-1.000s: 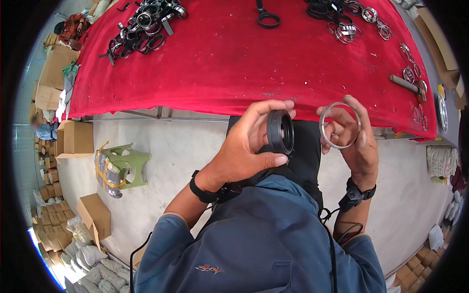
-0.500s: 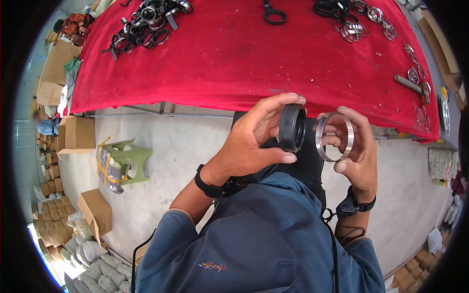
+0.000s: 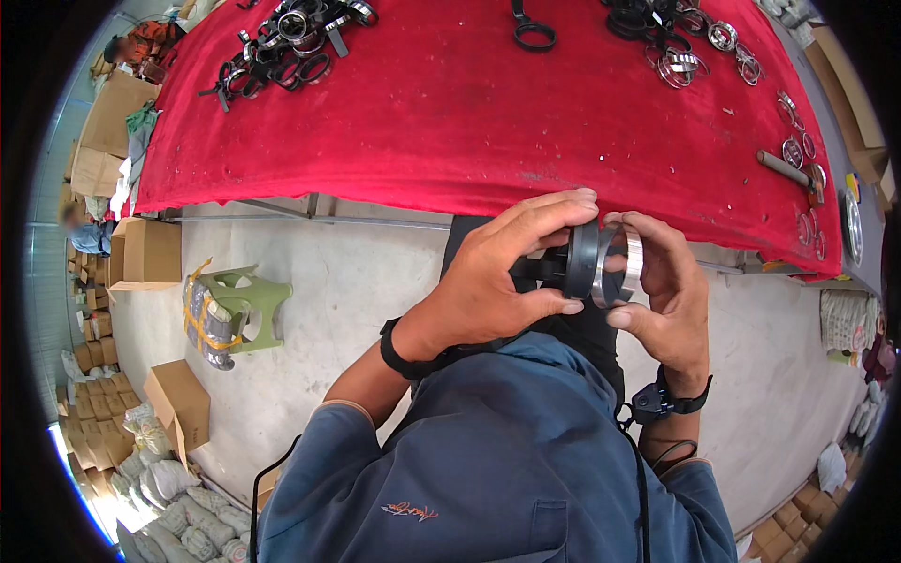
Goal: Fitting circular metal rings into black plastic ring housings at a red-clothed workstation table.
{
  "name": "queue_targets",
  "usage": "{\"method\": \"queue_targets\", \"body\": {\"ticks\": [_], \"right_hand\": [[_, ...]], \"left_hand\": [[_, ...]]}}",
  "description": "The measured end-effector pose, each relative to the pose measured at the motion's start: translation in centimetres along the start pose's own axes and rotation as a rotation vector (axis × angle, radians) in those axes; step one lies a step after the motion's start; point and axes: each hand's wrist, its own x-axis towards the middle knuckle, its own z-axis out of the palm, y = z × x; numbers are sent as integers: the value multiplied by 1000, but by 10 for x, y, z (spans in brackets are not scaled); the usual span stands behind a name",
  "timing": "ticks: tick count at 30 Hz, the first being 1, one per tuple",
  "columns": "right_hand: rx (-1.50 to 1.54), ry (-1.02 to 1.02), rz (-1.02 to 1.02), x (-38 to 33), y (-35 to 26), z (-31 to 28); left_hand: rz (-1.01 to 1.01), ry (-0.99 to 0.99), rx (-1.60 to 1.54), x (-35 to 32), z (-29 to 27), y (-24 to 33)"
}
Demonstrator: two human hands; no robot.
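My left hand [image 3: 497, 272] grips a black round part [image 3: 579, 261] in front of my chest, thumb below and fingers over its top. My right hand [image 3: 666, 281] holds a silver metal ring [image 3: 629, 266] pressed face to face against the black part. Both pieces are held on edge, just below the front edge of the table with a red cloth [image 3: 488, 113].
Piles of black rings and clamps [image 3: 282, 38] lie at the cloth's far left, silver rings [image 3: 685, 56] at the far right, a metal rod [image 3: 784, 169] near the right edge. A green stool [image 3: 235, 310] and cardboard boxes [image 3: 145, 253] stand on the concrete floor to the left.
The silver ring was held apart to the right of the black part; my right hand has brought it leftwards until the two pieces meet.
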Motion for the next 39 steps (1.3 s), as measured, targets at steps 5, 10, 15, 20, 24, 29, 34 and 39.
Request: {"method": "queue_targets", "body": {"ticks": [5,10,15,20,24,29,34,39], "right_hand": [[-40,-4,-60,1,5,10],[-119,-3,-76,0,3,12],[-109,3,-89,1,4,14],[-48,26,-84,0,8,18],[-56,30,-95,-2,13,19],[-5,146,-109,0,12,30],[-48,343,-158,8,2,47],[-70,379,-241,13,2,33]], "left_hand": [[71,-40,221,1,0,4],[133,-38,313,3,-1,9],[129,-57,309,4,-2,10],[125,-65,338,3,-3,11],[136,-67,348,3,-1,8],[170,-88,397,11,-2,10],[259,140,553,6,13,-1],[195,138,549,6,13,8]]}}
